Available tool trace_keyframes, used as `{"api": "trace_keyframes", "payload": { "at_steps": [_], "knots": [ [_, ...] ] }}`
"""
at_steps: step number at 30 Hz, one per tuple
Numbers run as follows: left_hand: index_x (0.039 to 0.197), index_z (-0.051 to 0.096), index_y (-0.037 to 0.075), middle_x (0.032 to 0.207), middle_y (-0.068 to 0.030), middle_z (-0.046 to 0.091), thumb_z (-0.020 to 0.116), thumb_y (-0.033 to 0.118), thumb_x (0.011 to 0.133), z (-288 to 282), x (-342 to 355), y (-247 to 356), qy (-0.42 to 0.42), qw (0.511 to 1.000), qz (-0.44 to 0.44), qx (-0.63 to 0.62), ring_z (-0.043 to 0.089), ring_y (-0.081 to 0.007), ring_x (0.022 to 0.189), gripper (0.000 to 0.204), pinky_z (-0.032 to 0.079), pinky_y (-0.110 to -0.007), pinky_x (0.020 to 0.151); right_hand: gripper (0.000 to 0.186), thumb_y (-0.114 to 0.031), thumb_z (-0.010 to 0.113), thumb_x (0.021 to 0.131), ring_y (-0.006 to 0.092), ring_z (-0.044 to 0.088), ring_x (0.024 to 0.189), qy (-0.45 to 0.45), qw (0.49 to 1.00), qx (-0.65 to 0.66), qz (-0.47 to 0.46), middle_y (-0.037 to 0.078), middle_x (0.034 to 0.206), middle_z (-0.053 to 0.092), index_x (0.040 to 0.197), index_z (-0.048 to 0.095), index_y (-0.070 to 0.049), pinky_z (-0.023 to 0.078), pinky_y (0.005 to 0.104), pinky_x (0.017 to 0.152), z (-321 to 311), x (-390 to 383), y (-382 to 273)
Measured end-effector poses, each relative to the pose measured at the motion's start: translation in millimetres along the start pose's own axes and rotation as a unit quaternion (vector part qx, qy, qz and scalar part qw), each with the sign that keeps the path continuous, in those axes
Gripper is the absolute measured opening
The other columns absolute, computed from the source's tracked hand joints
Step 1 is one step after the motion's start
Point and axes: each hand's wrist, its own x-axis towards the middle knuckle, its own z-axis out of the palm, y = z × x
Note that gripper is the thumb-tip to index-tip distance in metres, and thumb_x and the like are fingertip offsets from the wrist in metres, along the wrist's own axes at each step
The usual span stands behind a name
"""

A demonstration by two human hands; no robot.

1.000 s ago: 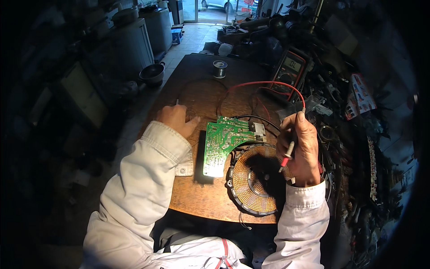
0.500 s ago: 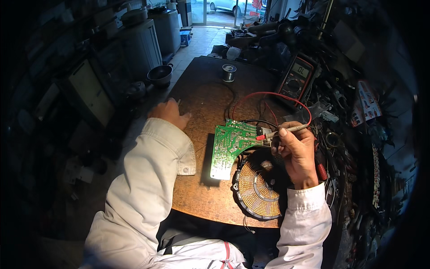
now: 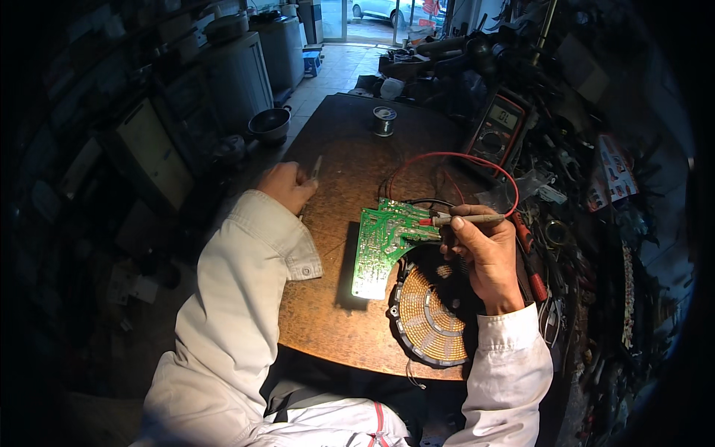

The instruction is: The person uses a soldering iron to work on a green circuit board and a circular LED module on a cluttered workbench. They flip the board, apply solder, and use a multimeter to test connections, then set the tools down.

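My right hand [image 3: 484, 261] grips a pale meter probe [image 3: 480, 219] with a red tip, lying over the upper right of a green circuit board [image 3: 380, 253]; whether it touches is unclear. A red lead arches from it. At the table's left, my left hand [image 3: 287, 186] is closed on a thin pale pointed tool [image 3: 316, 166]. Below the board lies a round coil [image 3: 424, 316] of copper-coloured wire in a black frame, partly shadowed. A multimeter [image 3: 495, 119] leans at the upper right.
The wooden table [image 3: 320, 324] carries a solder spool [image 3: 384, 123] toward its back. Red-handled tools [image 3: 538, 287] and dense clutter crowd the right side. A dark bowl [image 3: 269, 130] sits beyond the left edge, near cabinets [image 3: 238, 74]. A glass doorway is at the far end.
My right hand has turned the probe from pointing downward to lying nearly level over the board. My left hand rose slightly, and more of the tool in it shows.
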Motion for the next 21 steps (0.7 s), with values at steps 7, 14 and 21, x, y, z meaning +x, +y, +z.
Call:
{"api": "trace_keyframes", "payload": {
  "at_steps": [7, 14, 21],
  "knots": [
    [0.113, 0.046, 0.005, 0.084, -0.0114, 0.062, 0.057, 0.022, 0.102, 21, -11, 45, -0.159, 0.831, -0.016, -0.533, 0.070, -0.0224, 0.063, 0.023, 0.056, -0.024, 0.048, 0.019, -0.004, 0.074, 0.088, 0.0108, 0.064, 0.067, 0.005, 0.999, -0.047, -0.025, 0.008, 0.083, 0.069, 0.103, 0.065, 0.003, 0.052, 0.0231, 0.057, -2, 1, 8],
    [0.122, 0.033, 0.007, 0.105, -0.0253, 0.066, 0.044, 0.024, 0.107, 32, -21, 57, -0.152, 0.851, 0.030, -0.502, 0.075, -0.0311, 0.077, 0.026, 0.060, -0.028, 0.055, 0.022, -0.010, 0.069, 0.092, 0.0094, 0.061, 0.065, 0.029, 0.997, -0.071, -0.010, 0.005, 0.078, 0.066, 0.107, 0.065, 0.006, 0.051, 0.0236, 0.058, 6, 5, -1],
    [0.118, 0.039, 0.002, 0.104, -0.0222, 0.067, 0.058, 0.013, 0.101, 44, -18, 52, -0.092, 0.884, 0.094, -0.448, 0.073, -0.0244, 0.083, 0.028, 0.061, -0.029, 0.065, 0.017, -0.012, 0.065, 0.096, 0.0092, 0.061, 0.065, -0.031, 0.996, -0.076, -0.023, 0.004, 0.078, 0.067, 0.097, 0.069, 0.005, 0.049, 0.0237, 0.058, 41, 40, -21]
  ]
}}
